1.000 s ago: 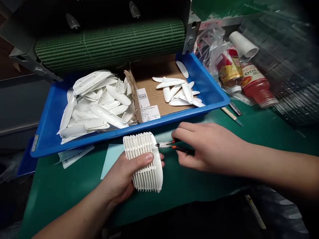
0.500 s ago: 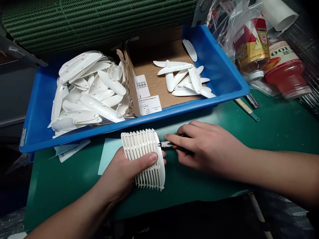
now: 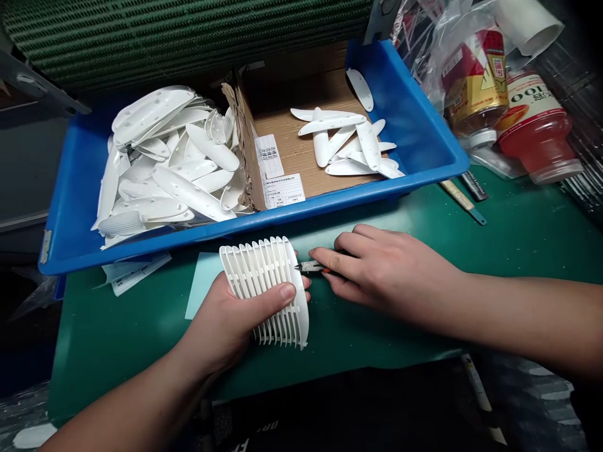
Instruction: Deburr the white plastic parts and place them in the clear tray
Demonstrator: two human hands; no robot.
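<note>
My left hand [image 3: 245, 311] is wrapped round a white ribbed plastic part [image 3: 264, 270], thumb over its thin parallel slats and fingertips showing past its right side. Closed on a small pair of nippers [image 3: 311, 267], my right hand [image 3: 384, 263] holds them just right of that part. The nippers' tips point left and meet the solid right-hand edge of the part; whether they bite on it I cannot tell. Most of the handles are hidden in my palm. Behind both hands stands a blue bin [image 3: 325, 198] with loose white curved pieces [image 3: 176, 157] in it.
A cardboard divider [image 3: 245, 144] splits the bin; fewer white pieces [image 3: 348, 141] lie on its right side. Bottles [image 3: 541, 125] and plastic bags stand at the right, near a flat blade tool [image 3: 464, 201]. A pale blue sheet [image 3: 200, 285] lies on the green table [image 3: 377, 370].
The nippers look more closed and turned slightly, their tips still at the part's right edge. Both hands keep their grip; the whole view has shifted a little.
</note>
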